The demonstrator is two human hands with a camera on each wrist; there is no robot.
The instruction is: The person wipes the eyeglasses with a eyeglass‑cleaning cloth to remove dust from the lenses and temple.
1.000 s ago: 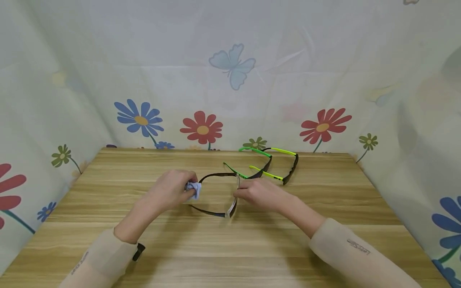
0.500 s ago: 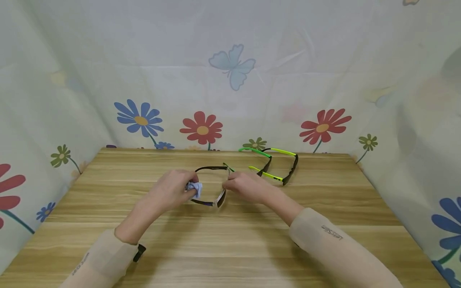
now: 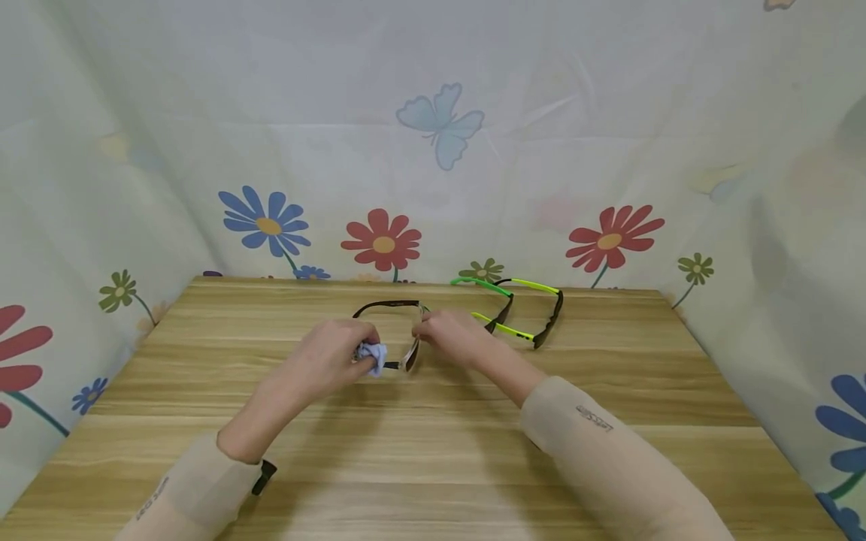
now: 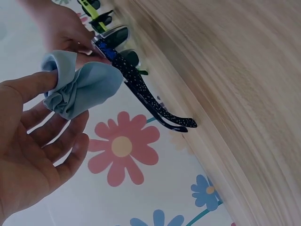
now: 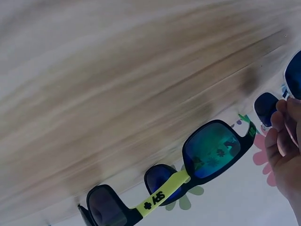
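My left hand (image 3: 323, 352) pinches a crumpled light blue cloth (image 4: 89, 87) between thumb and fingers. My right hand (image 3: 453, 336) grips the front of a pair of sunglasses (image 3: 410, 355) near the middle, lenses facing right. Their dark speckled temples (image 4: 155, 103) are unfolded and point left. In the head view the cloth overlaps the nearer temple, while the farther one arches behind my left hand. The right wrist view shows a dark lens (image 5: 266, 109) in a clear frame beside my right fingertips.
Behind my right hand, sunglasses with green temples (image 3: 480, 282) and sunglasses with yellow temples (image 3: 537, 285) stand unfolded on the wooden table (image 3: 433, 466), side by side. A flower-printed curtain (image 3: 325, 113) encloses the table's back and sides.
My right hand has moved left and slightly away from me, bringing the sunglasses closer to the cloth. My left hand stays almost where it was, still holding the cloth.
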